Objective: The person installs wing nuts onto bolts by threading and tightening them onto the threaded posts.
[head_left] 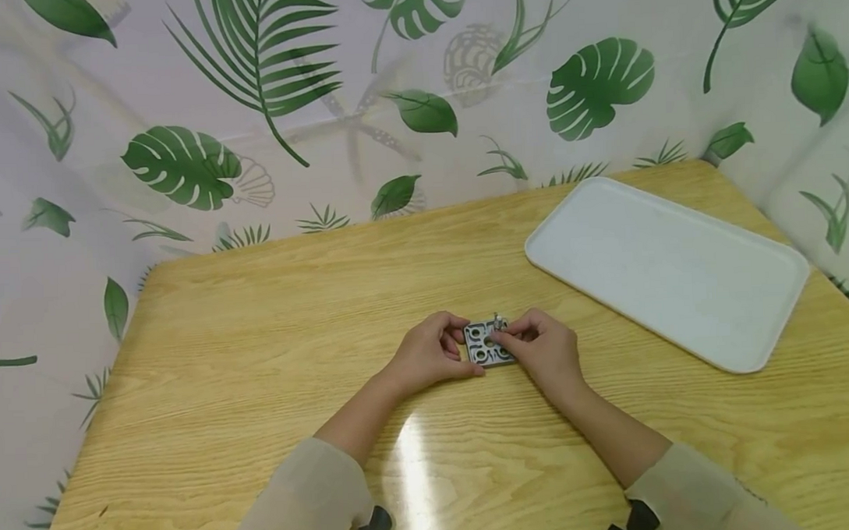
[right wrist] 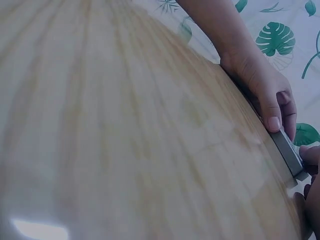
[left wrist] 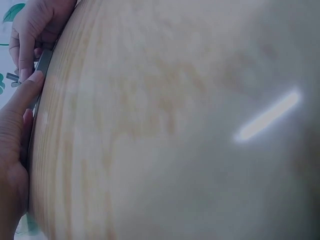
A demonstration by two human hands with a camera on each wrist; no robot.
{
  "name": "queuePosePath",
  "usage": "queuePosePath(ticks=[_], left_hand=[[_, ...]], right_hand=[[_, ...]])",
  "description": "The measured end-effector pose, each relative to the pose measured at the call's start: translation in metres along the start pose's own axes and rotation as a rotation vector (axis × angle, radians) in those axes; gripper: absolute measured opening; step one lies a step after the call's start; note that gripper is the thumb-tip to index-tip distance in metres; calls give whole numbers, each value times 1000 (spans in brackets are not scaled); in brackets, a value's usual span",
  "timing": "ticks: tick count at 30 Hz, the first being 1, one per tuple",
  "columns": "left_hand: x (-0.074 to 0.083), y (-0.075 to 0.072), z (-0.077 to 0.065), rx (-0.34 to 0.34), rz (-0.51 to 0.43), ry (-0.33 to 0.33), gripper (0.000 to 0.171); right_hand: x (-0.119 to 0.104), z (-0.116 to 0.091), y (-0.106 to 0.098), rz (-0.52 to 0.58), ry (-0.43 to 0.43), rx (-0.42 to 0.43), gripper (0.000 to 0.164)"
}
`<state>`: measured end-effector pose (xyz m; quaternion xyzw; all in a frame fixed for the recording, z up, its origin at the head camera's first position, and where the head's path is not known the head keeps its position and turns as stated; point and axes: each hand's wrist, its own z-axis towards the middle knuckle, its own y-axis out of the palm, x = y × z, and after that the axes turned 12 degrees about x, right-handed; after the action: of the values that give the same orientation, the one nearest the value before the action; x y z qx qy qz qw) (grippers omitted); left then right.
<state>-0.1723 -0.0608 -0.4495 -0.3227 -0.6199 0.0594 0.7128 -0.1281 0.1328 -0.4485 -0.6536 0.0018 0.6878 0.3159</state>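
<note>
A small grey metal plate with several round holes and curved grooves lies on the wooden table in the head view. My left hand holds its left side, thumb along the near edge and fingers at the far corner. From the plate's far right part a small shiny metal fitting sticks up, and my right hand pinches it between thumb and forefinger. The left wrist view shows the fitting beside the right fingertips, its lower end hidden. Edge-on, the plate appears in the right wrist view under the left thumb.
A white rectangular tray sits at the right of the wooden table. Behind the table hangs a leaf-patterned cloth, which also covers both sides. Light glares off the tabletop in front of the hands.
</note>
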Motion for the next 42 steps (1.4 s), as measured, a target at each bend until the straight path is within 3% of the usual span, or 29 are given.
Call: queuePosePath(ticks=[6, 11, 16, 21, 25, 33, 42], left_hand=[[0, 0, 1, 15, -19, -6, 64], [1, 0, 1, 13, -25, -12, 65], [-1, 2, 2, 15, -28, -12, 65], [-3, 4, -1, 3, -31, -24, 66], [-3, 3, -1, 7, -33, -15, 65], [-2, 2, 2, 11, -20, -8, 65], [0, -1, 1, 11, -9, -5, 65]], right_hand=[[-3, 13, -8, 25, 46, -79, 20], [-3, 34, -19, 105, 145, -206, 32], [2, 65, -26, 161, 185, -531, 42], [-1, 95, -29, 37, 166, -896, 45], [-6, 112, -23, -24, 159, -1094, 44], [-9, 126, -9, -43, 212, -1164, 39], [-2, 119, -8, -2, 137, -1081, 20]])
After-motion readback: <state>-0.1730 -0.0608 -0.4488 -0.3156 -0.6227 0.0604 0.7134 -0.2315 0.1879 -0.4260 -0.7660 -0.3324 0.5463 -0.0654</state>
